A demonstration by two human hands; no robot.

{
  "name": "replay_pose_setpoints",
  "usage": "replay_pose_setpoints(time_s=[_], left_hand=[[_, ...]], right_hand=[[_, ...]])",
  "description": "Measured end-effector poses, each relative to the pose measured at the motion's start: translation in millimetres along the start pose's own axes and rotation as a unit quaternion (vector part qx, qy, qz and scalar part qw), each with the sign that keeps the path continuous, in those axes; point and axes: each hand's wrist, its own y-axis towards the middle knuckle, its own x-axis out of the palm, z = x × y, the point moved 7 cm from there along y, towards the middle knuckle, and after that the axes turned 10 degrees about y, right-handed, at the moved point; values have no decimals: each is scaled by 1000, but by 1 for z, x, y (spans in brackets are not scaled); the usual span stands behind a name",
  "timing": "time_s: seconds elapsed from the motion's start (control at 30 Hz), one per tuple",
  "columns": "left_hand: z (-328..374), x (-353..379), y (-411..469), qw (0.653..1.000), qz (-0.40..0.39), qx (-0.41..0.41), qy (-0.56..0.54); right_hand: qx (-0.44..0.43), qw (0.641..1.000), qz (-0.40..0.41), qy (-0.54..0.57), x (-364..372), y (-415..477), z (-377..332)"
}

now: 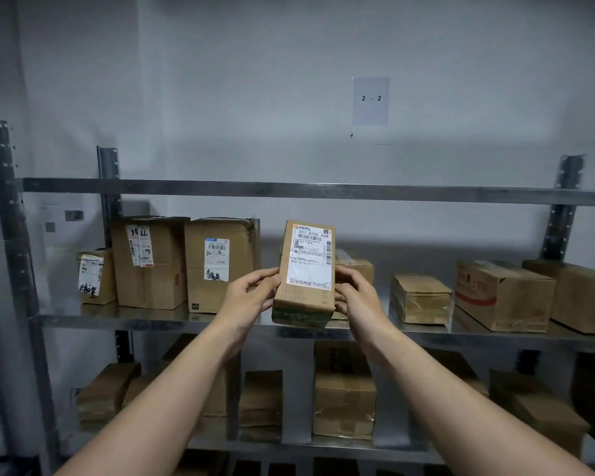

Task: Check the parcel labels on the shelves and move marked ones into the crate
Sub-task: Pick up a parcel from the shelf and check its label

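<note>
I hold a narrow cardboard parcel (304, 297) upright in front of the middle shelf (124, 319). Its white shipping label (310, 257) faces me, with printed codes and barcodes and no handwriting that I can see. My left hand (248, 297) grips its left edge and my right hand (354, 292) grips its right edge. On the shelf to the left stand three labelled boxes: a small one (95, 278) and a large one (220, 262) carry black handwriting below their labels, and the tall one (148, 261) has handwriting on its label. No crate is in view.
Right of my hands lie a flat box (421, 298), a red-printed box (502, 295) and another box (584, 295) at the edge. The lower shelf (340, 443) holds several more parcels. A paper sign reading 2-2 (371, 101) hangs on the wall. The top shelf rail (289, 190) runs overhead.
</note>
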Motion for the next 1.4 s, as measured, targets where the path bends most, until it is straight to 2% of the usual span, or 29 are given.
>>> replay_pose_setpoints(time_s=[0.33,0.63,0.9,1.0,1.2,1.4], left_hand=[[-33,0,23,997,38,-20,65],[-73,11,43,990,68,-62,105],[-136,0,124,989,33,-84,120],[-175,-4,172,988,1,-120,97],[-227,-8,236,985,-50,-139,92],[-235,-11,253,984,-58,-146,80]], right_hand=[[9,998,-52,-40,2,32,19],[54,993,-107,-17,12,66,70],[63,995,-71,-24,35,142,148],[62,996,-36,-52,43,180,180],[82,992,11,-97,51,224,210],[70,990,6,-124,65,236,213]])
